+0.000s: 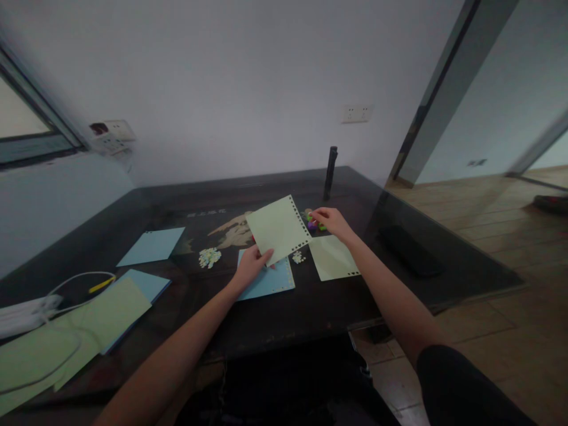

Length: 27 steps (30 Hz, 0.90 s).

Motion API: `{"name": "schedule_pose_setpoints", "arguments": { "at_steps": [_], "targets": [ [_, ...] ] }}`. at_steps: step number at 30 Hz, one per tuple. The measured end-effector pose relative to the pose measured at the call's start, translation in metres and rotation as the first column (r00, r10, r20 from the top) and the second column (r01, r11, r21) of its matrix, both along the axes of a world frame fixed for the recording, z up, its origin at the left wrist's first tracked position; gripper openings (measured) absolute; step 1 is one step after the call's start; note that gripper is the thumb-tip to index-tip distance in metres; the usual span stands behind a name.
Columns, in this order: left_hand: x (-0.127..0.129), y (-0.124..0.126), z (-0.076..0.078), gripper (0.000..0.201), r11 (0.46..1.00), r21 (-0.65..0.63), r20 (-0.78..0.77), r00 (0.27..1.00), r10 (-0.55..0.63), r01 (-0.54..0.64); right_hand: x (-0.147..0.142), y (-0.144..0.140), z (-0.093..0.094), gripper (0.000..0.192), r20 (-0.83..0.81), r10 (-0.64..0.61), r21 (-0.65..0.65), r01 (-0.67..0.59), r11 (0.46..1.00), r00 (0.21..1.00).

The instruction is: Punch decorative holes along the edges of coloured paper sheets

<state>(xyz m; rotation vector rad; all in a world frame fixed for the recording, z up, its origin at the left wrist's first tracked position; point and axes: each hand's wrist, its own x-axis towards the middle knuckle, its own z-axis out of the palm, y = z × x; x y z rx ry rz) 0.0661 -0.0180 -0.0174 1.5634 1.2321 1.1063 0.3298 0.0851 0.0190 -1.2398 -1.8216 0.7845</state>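
Left hand [249,265] pinches a punched green sheet [278,229]; right hand [332,222] grasps coloured rings [312,223].

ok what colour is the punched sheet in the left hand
Pale green, seen in the head view: the punched sheet held by the left hand.

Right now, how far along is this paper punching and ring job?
Done, it seems: the green sheet in the left hand already has holes along its right edge, as does a second green sheet on the table, with paper dots lying nearby. In hand: the right hand reaches the coloured rings. Left: no ring is through any sheet yet, and the stack at left shows no holes.
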Motion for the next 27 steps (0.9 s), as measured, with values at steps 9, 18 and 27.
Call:
{"name": "schedule_pose_setpoints", "arguments": {
  "at_steps": [9,18,27],
  "targets": [
    [0.0,0.001,-0.003,0.042,1.0,-0.011,0.04,0.999,-0.019,0.019,-0.015,-0.013,-0.004,0.021,-0.231,0.139,-0.282,-0.203,0.938,0.963],
    [-0.008,0.006,0.0,0.039,0.987,0.026,0.062,0.986,0.157,-0.159,-0.015,-0.014,-0.004,0.021,-0.189,0.149,-0.302,-0.202,0.932,0.971],
    [-0.003,-0.001,0.011,0.028,0.983,0.088,-0.006,0.987,0.164,-0.162,-0.011,-0.019,0.007,0.021,-0.191,0.172,-0.296,-0.224,0.929,0.966]
  ]
}}
